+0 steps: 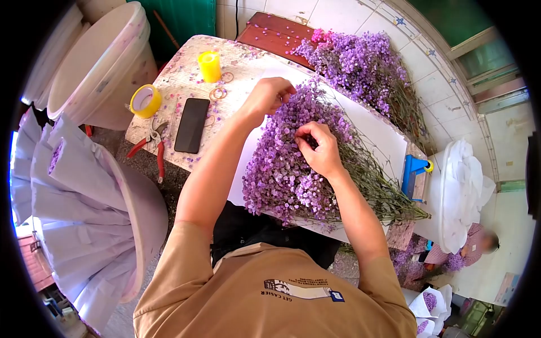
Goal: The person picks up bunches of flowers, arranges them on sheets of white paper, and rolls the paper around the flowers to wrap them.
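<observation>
A big bunch of purple baby's breath [293, 163] lies on white paper [380, 132] across the table, its green stems running to the lower right. My left hand [267, 100] is at the bunch's upper left edge, fingers curled inward; whatever is between them is hidden. Over the middle of the blossoms, my right hand [318, 147] has thumb and fingers pinched together at the flower heads. A second purple bunch [366, 70], with a pink tuft at one end, lies behind the paper by the tiled wall.
Left on the table [174, 73] are a phone [192, 125], pruning shears [153, 142], a tape roll [145, 101] and a yellow roll [209, 66]. A blue tape dispenser [414, 172] stands right. Tubs [107, 67] and paper-wrapped bunches [84, 186] flank me. Another person [459, 248] sits far right.
</observation>
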Demonstrator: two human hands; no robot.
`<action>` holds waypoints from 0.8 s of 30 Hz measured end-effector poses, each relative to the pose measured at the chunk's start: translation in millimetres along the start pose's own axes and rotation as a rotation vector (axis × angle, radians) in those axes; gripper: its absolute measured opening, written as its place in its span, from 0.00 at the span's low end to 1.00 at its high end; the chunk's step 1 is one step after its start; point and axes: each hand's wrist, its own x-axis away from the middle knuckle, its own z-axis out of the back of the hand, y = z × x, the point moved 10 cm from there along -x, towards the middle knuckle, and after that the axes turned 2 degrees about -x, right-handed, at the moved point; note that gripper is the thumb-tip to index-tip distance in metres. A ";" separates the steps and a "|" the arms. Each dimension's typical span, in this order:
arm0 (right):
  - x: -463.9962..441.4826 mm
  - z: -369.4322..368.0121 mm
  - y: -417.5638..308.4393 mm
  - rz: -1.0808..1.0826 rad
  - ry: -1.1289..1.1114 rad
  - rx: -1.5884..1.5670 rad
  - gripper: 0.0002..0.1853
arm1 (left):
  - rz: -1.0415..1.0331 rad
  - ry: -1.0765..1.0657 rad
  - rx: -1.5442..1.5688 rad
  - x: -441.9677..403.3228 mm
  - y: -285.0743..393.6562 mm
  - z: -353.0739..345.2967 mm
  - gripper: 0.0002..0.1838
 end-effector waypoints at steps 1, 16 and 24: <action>0.1 0.8 -0.7 0.011 0.009 0.009 0.07 | -0.198 0.080 -0.403 -5.8 13.6 -6.2 0.13; -17.1 5.1 -6.6 -0.004 -0.114 -0.045 0.07 | -0.161 0.278 -0.389 125.4 30.0 59.5 0.14; -101.1 74.2 62.6 -0.259 0.130 0.117 0.27 | -0.044 -0.351 -0.766 268.3 -65.6 1.7 0.15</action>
